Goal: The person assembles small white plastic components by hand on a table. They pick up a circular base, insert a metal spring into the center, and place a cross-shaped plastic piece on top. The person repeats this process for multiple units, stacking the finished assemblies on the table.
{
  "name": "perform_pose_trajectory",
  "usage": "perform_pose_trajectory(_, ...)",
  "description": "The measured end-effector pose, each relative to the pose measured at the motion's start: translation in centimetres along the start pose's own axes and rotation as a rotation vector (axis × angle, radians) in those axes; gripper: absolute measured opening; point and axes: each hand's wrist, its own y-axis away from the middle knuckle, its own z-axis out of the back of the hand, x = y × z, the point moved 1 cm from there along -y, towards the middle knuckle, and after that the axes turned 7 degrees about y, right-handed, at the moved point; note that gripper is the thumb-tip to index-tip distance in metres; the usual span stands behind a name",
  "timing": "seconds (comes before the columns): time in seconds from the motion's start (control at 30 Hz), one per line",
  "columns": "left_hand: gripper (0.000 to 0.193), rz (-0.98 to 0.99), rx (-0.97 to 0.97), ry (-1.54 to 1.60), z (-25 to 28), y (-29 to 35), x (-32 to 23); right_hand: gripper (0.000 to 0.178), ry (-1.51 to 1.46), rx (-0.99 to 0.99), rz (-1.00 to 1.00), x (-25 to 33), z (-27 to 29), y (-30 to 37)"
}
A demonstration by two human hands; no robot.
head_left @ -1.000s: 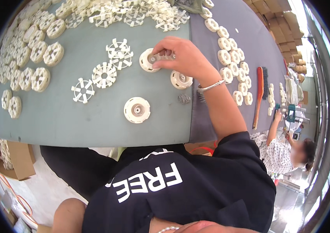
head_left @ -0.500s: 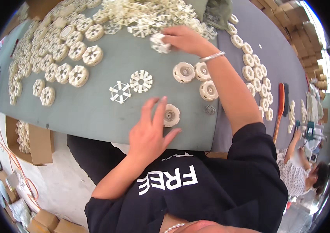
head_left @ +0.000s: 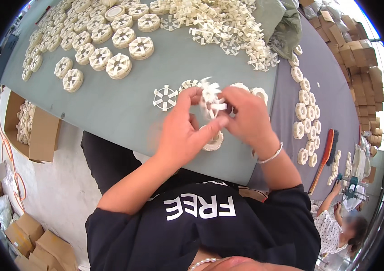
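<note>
My left hand (head_left: pixel 184 131) and my right hand (head_left: pixel 245 118) meet over the grey-green table (head_left: pixel 124 113), both pinching a cream spoked plastic wheel insert (head_left: pixel 211 100) held up on edge. Under my left fingers a round cream hub disc (head_left: pixel 213 141) lies on the table. A loose spoked insert (head_left: pixel 165 97) lies flat just left of my hands, with another (head_left: pixel 188 84) beside it. Two cream discs (head_left: pixel 251 90) peek out behind my right hand.
Rows of assembled cream wheels (head_left: pixel 110 45) fill the table's far left; a heap of loose spoked inserts (head_left: pixel 228 27) lies at the back. More discs (head_left: pixel 304 113) line a grey table to the right, with a red-handled brush (head_left: pixel 324 158). A cardboard box (head_left: pixel 34 131) stands below left. Another person (head_left: pixel 336 221) works at lower right.
My right hand came back from the far heap with a spoked insert. My left hand lifted off the hub disc and joined it, so both now hold the insert.
</note>
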Motion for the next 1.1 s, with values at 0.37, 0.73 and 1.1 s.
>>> perform_pose_trajectory(0.37, 0.067, -0.381, -0.029, -0.747, 4.1, -1.2, 1.6, 0.013, -0.742, 0.065, -0.552, -2.4, 0.9, 6.7)
perform_pose_trajectory(0.73, 0.065, -0.438, 0.118, -0.724, 1.4, 3.5, 3.6, 0.065, -0.023, 0.139, -0.440, -0.1, 1.5, 11.1)
perform_pose_trajectory(1.1, 0.055, -0.287, 0.156, -0.683, 0.7, 4.7, 3.1, 0.067, -0.281, 0.111, -0.484, -1.8, 0.6, 11.4)
